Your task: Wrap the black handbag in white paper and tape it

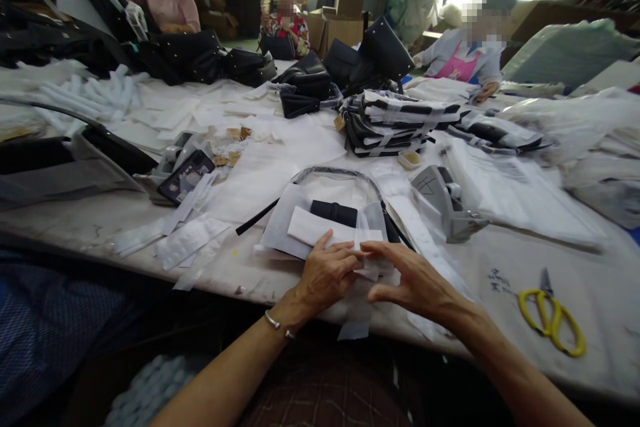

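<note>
A small black handbag (334, 212) lies on the table in front of me, largely covered with white wrapping sheet (280, 225). Its handle (340, 173), in clear wrap, arches away from me. Across the bag's front lies a folded white foam strip (313, 227). My left hand (327, 273) rests on the bag's near edge with fingers stretched out over the white wrapping. Beside it, my right hand (413, 277) has thumb and fingers apart, its fingertips by the wrapping near my left fingertips. A translucent strip (355, 323) hangs over the table edge below.
Yellow-handled scissors (553, 320) lie at right. Grey tape dispensers (443, 203) stand on both sides; a phone (187, 175) leans on the left one. Wrapped black bags (390, 123) are stacked farther back. Several people sit around the table, one in a pink apron (453, 67).
</note>
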{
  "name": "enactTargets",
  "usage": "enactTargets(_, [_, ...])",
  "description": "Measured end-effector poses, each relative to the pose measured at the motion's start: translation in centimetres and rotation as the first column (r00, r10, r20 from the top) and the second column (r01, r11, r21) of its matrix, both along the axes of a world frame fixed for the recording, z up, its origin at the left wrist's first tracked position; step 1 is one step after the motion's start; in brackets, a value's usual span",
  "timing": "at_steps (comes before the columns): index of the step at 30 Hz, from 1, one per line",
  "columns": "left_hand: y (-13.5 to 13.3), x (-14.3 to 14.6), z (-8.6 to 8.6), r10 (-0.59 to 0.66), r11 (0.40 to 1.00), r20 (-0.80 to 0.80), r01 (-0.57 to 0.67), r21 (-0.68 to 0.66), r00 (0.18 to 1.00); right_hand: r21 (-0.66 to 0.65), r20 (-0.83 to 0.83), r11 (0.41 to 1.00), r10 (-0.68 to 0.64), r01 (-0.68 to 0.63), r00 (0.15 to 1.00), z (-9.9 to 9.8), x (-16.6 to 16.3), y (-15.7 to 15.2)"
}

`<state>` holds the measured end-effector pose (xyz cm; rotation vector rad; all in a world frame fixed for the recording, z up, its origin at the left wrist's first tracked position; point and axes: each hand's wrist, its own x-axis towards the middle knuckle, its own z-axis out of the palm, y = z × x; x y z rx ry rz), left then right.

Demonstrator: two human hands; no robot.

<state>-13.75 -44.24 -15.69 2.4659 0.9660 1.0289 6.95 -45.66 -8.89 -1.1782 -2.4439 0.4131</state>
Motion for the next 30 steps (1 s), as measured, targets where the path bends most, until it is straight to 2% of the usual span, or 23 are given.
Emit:
enactTargets(3, [0.0, -0.1, -0.3, 0.010, 0.999, 0.012, -0.010, 0.032, 1.000, 0.009, 0.081, 0.997, 0.071, -0.072, 0.994, -0.2, 0.6, 0.5])
enactTargets(6, [-0.2, 0.0, -0.1, 0.021, 0.999, 0.061, -0.023, 0.029, 0.998, 0.101, 0.071, 0.992, 0.067, -0.074, 0.995, -1.5, 0.7, 0.6])
enactTargets(9, [-0.4, 0.4, 0.4, 0.063, 0.998, 0.085, -0.064, 0.000, 0.994, 0.202, -0.030, 0.979, -0.005, 0.011, 1.000, -2.9, 0.2, 0.1])
enactTargets(11, [-0.4, 0.9, 0.6, 0.127, 0.992, 0.075, -0.127, -0.012, 0.989, 0.221, -0.108, 0.970, -0.079, 0.101, 0.991, -3.7, -0.2, -0.2])
enactTargets(14, [-0.3, 1.7, 0.9, 0.236, 0.972, 0.022, -0.236, -0.019, 0.972, 0.163, -0.184, 0.964, -0.179, 0.210, 0.966, -4.5, -0.6, -0.4])
enactTargets(16, [-0.1, 2.1, 1.0, 0.266, 0.964, -0.009, -0.266, -0.009, 0.964, 0.110, -0.227, 0.961, -0.224, 0.254, 0.948, -4.8, -0.8, -0.4])
enactTargets(20, [0.2, 1.8, 0.8, 0.220, 0.975, 0.006, -0.220, 0.029, 0.975, 0.020, -0.349, 0.947, -0.294, 0.321, 0.890, -5.0, -0.9, -0.5])
enactTargets(23, [0.2, 1.3, 0.5, 0.184, 0.982, 0.033, -0.186, 0.035, 0.982, -0.015, -0.379, 0.949, -0.297, 0.315, 0.876, -4.9, -0.8, -0.8])
enactTargets(26, [0.1, 1.1, 0.4, 0.161, 0.987, 0.045, -0.162, 0.020, 0.986, -0.008, -0.345, 0.960, -0.264, 0.279, 0.900, -4.7, -0.8, -1.0])
enactTargets(30, [0.0, 0.9, 0.4, 0.145, 0.989, 0.052, -0.146, 0.003, 0.988, 0.078, -0.295, 0.962, -0.227, 0.260, 0.928, -4.5, -1.0, -1.2])
